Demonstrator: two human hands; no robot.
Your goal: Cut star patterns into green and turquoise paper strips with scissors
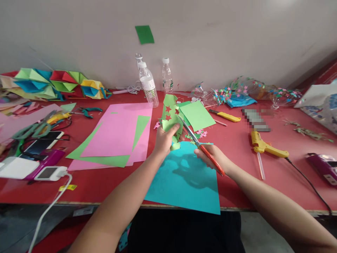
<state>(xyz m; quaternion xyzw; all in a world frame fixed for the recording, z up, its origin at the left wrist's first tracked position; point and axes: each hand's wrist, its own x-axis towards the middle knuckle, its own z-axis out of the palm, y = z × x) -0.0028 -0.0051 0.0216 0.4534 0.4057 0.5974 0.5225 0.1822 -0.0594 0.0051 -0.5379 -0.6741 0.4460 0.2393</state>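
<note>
Left fingers, head view: the left hand (165, 140) pinches the star paper (173, 114) between thumb and fingers.
Right fingers: the right hand (212, 158) is curled round the orange handles of the scissors (209, 154).
Star paper: held up above the far edge of the blue sheet (189, 186), star-shaped holes in it, lower part hidden by the left hand.
Blades: pointing away, tips at the star paper's right side; whether they meet it, I cannot tell.
Close by: small stars (201, 133) scattered by the blades; green sheets (198, 116) just right of the star paper, crowding that side.
Behind: bottles (149, 84) near the wall, a green square (144, 34) on it.
Left side: pink sheets (113, 130) with green ones among them, pliers (91, 111), a phone (44, 142) partly covered, folded paper (52, 82) at the back.
Right side: yellow cutter (229, 117), blue pack (240, 101), glue gun (263, 146) with its cord running over the near edge.
Table (105, 186): red, crowded at both ends.
</note>
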